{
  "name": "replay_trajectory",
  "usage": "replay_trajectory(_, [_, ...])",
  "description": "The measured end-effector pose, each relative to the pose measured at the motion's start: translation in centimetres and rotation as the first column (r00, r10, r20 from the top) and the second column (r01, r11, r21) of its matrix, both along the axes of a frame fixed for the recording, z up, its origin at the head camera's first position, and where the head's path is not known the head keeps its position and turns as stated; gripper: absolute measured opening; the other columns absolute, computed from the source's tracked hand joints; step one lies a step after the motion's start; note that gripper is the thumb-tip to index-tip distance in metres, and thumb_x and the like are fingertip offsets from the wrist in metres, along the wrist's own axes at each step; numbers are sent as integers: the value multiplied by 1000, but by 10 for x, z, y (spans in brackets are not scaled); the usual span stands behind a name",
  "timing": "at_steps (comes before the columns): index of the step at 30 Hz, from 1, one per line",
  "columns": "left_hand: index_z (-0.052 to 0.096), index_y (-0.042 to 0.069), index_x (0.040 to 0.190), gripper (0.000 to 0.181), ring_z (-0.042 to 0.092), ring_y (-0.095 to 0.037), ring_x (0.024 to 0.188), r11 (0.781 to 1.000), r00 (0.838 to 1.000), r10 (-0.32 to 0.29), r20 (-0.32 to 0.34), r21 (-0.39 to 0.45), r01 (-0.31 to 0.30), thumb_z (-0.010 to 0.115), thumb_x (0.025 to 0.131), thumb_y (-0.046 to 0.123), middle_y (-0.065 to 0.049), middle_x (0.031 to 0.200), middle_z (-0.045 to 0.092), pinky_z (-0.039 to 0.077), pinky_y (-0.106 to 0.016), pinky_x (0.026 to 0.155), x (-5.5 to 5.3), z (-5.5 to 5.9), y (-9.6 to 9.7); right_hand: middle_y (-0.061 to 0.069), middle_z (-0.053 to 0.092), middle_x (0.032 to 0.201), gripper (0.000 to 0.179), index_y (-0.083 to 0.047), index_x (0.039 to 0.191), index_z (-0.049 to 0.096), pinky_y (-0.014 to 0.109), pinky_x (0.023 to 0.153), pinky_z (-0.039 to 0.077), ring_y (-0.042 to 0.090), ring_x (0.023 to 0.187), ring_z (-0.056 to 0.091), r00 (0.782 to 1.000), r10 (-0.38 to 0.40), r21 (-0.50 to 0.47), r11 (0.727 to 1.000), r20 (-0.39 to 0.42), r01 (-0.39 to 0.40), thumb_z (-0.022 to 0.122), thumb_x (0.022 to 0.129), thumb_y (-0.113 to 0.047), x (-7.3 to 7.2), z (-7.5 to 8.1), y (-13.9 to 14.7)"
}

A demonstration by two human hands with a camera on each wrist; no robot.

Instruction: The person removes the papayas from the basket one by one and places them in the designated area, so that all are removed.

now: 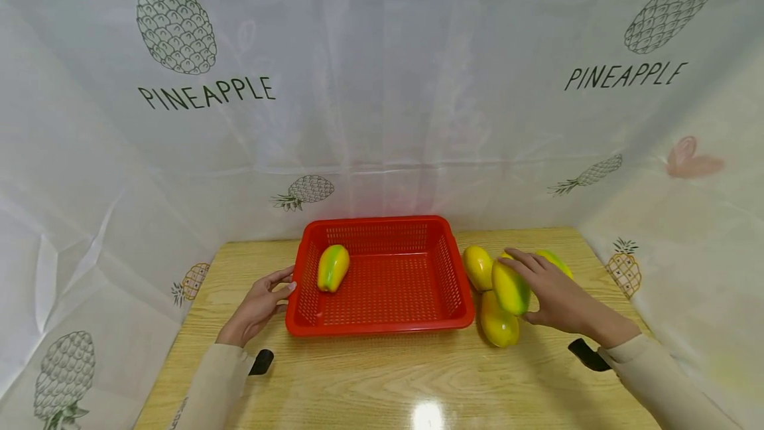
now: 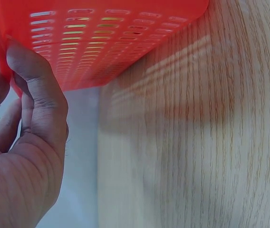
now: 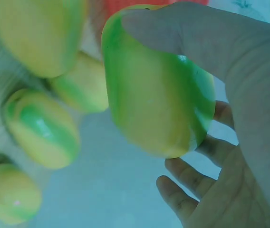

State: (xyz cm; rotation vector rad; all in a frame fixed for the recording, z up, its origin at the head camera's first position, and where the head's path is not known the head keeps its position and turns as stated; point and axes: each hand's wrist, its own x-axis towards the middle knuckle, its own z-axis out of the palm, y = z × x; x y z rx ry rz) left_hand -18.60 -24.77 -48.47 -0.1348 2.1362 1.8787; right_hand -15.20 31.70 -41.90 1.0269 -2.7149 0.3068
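A red plastic basket (image 1: 382, 330) with slotted sides stands on the table, and one yellow-green papaya (image 1: 333, 268) lies in its left part. My left hand (image 1: 260, 305) pinches the basket's left rim; in the left wrist view the thumb and fingers (image 2: 40, 80) are on either side of that rim. To the right of the basket, my right hand (image 1: 558, 294) grips another papaya (image 1: 510, 287) between thumb and fingers. In the right wrist view this papaya (image 3: 156, 90) appears raised above several others.
Beside the basket lie more papayas, one at the back (image 1: 478, 267), one in front (image 1: 499, 320) and one beyond the right hand (image 1: 555, 262). The wooden table (image 1: 370, 383) ends at a white curtain (image 1: 382, 118) printed with pineapples, which hangs behind and at both sides.
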Motion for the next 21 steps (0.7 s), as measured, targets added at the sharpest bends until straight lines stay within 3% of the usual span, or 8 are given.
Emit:
replay_trajectory(8, [34, 0, 164, 58, 64, -12, 97, 1000, 1000, -2, 2, 7, 2, 55, 111, 10, -20, 146, 42, 60, -28, 79, 0, 0, 0, 27, 44, 152, 110, -2, 148, 50, 70, 89, 52, 51, 129, 50, 999, 4, -1, 1000, -32, -4, 105, 53, -9, 10, -15, 28])
replay_trajectory(13, [34, 0, 164, 59, 63, -12, 97, 1000, 1000, -4, 1, 4, 4, 56, 111, 11, -20, 146, 42, 60, -28, 79, -1, -1, -1, 24, 44, 154, 115, -2, 148, 50, 65, 89, 54, 44, 129, 51, 998, 24, 20, 1000, -65, -23, 106, 48, -10, 15, -23, 39])
replay_trajectory(21, [34, 1, 164, 59, 63, -12, 96, 1000, 1000, -8, -5, 7, 8, 56, 111, 12, -19, 146, 41, 60, -28, 78, -3, -3, -1, 21, 44, 155, 118, -3, 149, 52, 63, 84, 57, 42, 126, 53, 999, 49, 29, 998, -19, -49, 107, 45, -9, 22, -38, 50])
